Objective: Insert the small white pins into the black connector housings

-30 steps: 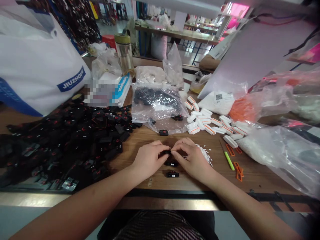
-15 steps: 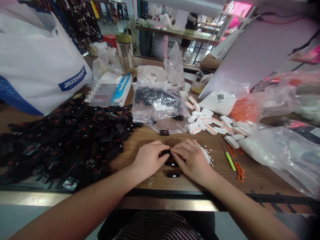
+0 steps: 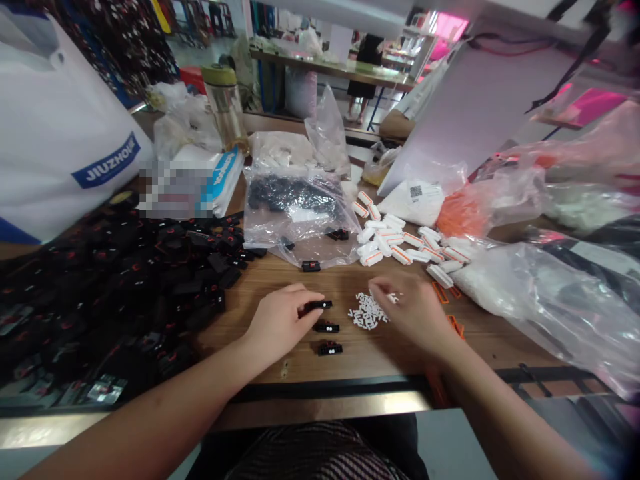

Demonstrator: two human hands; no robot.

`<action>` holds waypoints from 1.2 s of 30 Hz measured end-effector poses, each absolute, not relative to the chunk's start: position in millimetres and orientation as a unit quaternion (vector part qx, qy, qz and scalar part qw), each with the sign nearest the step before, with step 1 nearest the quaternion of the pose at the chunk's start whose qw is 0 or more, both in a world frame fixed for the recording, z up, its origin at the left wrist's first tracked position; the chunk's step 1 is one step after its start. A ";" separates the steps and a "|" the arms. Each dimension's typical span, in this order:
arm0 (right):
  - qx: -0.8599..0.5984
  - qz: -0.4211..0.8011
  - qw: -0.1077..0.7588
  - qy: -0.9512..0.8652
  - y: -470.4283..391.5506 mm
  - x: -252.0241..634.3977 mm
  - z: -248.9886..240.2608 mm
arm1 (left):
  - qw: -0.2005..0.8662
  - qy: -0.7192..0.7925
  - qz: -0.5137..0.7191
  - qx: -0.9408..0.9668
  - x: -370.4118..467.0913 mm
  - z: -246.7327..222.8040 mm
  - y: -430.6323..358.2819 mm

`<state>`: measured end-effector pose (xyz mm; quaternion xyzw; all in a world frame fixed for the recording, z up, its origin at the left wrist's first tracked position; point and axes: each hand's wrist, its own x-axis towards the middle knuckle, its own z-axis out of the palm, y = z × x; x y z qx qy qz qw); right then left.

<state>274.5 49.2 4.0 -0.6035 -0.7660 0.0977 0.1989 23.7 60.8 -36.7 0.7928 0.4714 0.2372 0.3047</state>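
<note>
My left hand (image 3: 285,315) pinches a small black part (image 3: 320,305) that has a white dot on its end. Just below it on the wooden table lie two more black parts, one (image 3: 327,327) above the other (image 3: 330,349), each with white dots. A pile of tiny white pieces (image 3: 367,312) lies to their right. Over the right side of that pile is my right hand (image 3: 407,307), blurred, its fingers bent downward; whether it holds anything cannot be made out. Another black part (image 3: 311,265) with a red mark sits farther back.
Black parts (image 3: 125,287) are heaped at the left. Behind are a clear bag of black parts (image 3: 300,200), a bottle (image 3: 224,107) and a white bag (image 3: 65,127). White-and-orange pieces (image 3: 390,240), orange frames (image 3: 440,292) and plastic bags (image 3: 540,293) lie at the right.
My right hand has left the black part and moved right, over the white pieces. My left hand still holds the part. The whole view has shifted, so the table's things appear farther left.
</note>
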 end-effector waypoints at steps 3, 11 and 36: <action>-0.722 0.042 0.080 -0.686 46.3 313.2 3.6 | 0.304 0.473 0.232 0.793 24.6 -35.9 61.1; -0.745 0.013 0.076 -0.663 35.3 324.0 -10.6 | 0.305 0.474 0.227 0.794 23.6 -36.0 60.5; -0.469 0.206 0.173 -0.841 52.8 218.4 6.9 | 0.313 0.467 0.231 0.794 25.4 -34.5 59.3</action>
